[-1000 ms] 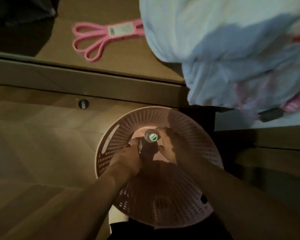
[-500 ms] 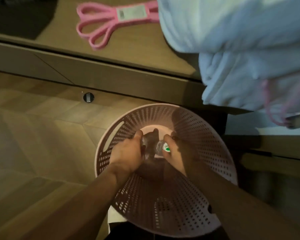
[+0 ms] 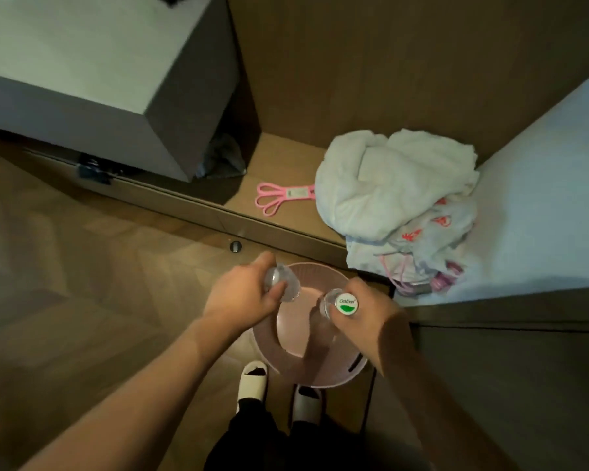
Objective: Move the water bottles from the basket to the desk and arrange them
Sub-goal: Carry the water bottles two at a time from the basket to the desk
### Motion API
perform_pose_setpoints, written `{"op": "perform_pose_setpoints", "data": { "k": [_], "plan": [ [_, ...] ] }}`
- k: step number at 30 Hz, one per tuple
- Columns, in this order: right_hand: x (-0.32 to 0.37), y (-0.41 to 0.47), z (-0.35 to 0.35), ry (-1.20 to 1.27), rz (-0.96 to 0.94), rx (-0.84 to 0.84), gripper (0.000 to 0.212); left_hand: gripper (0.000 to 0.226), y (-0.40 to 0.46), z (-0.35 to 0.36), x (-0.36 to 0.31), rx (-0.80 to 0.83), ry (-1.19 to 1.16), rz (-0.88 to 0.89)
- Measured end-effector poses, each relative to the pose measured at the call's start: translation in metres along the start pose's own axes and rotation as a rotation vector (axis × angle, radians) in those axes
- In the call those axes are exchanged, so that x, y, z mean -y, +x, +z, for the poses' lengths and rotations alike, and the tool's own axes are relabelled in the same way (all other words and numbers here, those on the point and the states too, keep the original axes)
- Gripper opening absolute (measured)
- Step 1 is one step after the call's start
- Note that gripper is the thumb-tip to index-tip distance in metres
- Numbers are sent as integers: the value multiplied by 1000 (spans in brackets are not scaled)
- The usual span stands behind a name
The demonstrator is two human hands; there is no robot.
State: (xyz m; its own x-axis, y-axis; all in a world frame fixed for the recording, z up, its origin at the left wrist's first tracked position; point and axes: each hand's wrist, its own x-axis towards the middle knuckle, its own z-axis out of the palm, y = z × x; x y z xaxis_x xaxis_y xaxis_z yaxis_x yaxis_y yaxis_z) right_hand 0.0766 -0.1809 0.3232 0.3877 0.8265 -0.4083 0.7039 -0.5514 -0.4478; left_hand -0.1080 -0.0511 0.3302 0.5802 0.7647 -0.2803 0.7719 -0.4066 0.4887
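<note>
A round pink perforated basket point(image 3: 323, 377) stands on the wooden floor by my feet. Above it my left hand point(image 3: 242, 295) grips a clear water bottle point(image 3: 284, 285) near its top. My right hand point(image 3: 368, 309) holds a second clear water bottle point(image 3: 346, 304) with a white cap bearing a green mark. Both bottles hang over the basket, clear of its rim. What shows of the basket's inside looks bare; my arms hide part of it.
A grey-topped cabinet point(image 3: 82, 62) stands at the upper left. A low wooden ledge carries a pink looped hanger point(image 3: 279, 197) and a heap of white and light-blue cloth point(image 3: 395, 192). A pale bed surface point(image 3: 544, 198) lies to the right, a dark panel below it.
Both hands have come up out of the basket, each with a bottle. The view has pulled back and up, so the basket looks smaller and lower.
</note>
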Motion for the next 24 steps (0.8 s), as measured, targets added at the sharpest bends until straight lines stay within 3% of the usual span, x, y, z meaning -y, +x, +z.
{"op": "perform_pose_setpoints", "data": {
  "k": [4,12,15,24],
  "plan": [
    [70,-38,-53,-2,-119,-159,27,34,-54,-77,-15,-282,-40,-48],
    [211,-55,-72,-10,-318,-77,23,28,-137,-183,35,-720,-271,-165],
    [264,-53,-68,-4,-383,-45,20,28,-150,-215,60,-811,-336,-192],
    [488,-28,23,-97,-578,23,24,19,-208,-341,237,-955,-412,-316]
  ]
}}
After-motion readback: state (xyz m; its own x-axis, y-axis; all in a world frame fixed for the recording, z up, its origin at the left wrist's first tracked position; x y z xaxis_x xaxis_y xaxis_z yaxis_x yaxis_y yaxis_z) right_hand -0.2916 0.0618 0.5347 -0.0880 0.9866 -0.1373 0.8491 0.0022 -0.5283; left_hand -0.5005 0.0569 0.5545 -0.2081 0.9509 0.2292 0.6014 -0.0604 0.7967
